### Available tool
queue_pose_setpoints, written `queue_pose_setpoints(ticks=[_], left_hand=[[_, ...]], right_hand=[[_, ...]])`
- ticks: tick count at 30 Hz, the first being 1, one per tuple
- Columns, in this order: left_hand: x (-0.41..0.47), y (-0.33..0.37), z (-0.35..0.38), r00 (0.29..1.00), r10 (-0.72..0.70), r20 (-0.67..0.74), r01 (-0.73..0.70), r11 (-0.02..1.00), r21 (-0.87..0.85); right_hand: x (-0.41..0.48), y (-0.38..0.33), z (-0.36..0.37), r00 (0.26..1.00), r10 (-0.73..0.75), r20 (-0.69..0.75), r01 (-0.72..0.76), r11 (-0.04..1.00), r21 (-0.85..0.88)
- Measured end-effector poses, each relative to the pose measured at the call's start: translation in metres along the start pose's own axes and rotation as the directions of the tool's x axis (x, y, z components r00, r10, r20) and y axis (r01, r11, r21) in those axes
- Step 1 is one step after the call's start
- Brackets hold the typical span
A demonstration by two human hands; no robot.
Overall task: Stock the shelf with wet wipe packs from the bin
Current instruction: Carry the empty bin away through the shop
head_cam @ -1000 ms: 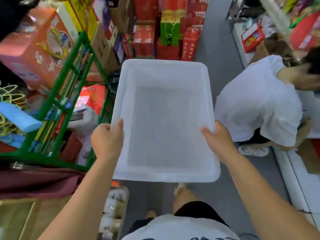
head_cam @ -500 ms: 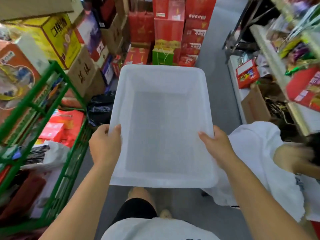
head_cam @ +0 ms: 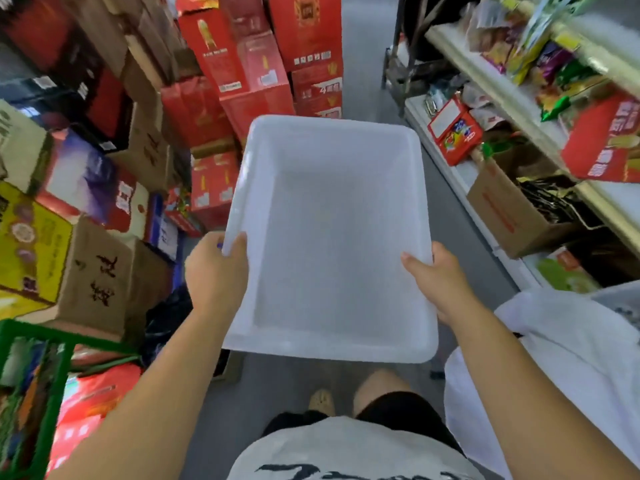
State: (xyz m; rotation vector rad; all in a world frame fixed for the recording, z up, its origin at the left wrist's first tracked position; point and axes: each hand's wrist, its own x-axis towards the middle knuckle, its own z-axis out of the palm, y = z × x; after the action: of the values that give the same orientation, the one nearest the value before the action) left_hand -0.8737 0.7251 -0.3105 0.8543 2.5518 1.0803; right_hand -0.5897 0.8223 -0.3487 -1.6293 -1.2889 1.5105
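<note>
Head view. Bin, centre frame, empty; side rims clasped by left grip and right grip. Carried onward past person in white, lower right; brought alongside shelf, upper right. No packs visible: refill probably needed.

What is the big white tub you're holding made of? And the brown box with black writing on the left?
The bin looks like thin plastic. It is milky and a bit see-through, smooth with a soft sheen, and its rim is rounded as if moulded. The brown box seems to be cardboard. It is dull, papery brown, with folded edges and black characters on its side.
</note>
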Motion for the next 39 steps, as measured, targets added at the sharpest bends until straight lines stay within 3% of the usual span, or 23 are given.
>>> queue_pose_setpoints(ticks=[7,23,35,39], left_hand=[[0.105,0.090,0.114,0.985,0.098,0.144,-0.101,0.995,0.014],[0.305,0.272,0.331,0.994,0.043,0.103,-0.037,0.998,-0.057],[0.505,0.427,0.491,0.957,0.219,0.193,-0.206,0.975,-0.086],[0.561,0.471,0.536,0.952,0.217,0.216,-0.206,0.976,-0.073]], right_hand=[[0.124,-0.035,-0.039,0.985,0.071,-0.155,-0.062,0.996,0.058],[0.453,-0.183,-0.119,0.991,0.008,-0.136,-0.019,0.997,-0.078],[0.679,-0.270,-0.147,0.943,0.034,-0.332,-0.042,0.999,-0.016],[0.746,-0.296,-0.154,0.945,0.046,-0.323,-0.044,0.999,0.011]])
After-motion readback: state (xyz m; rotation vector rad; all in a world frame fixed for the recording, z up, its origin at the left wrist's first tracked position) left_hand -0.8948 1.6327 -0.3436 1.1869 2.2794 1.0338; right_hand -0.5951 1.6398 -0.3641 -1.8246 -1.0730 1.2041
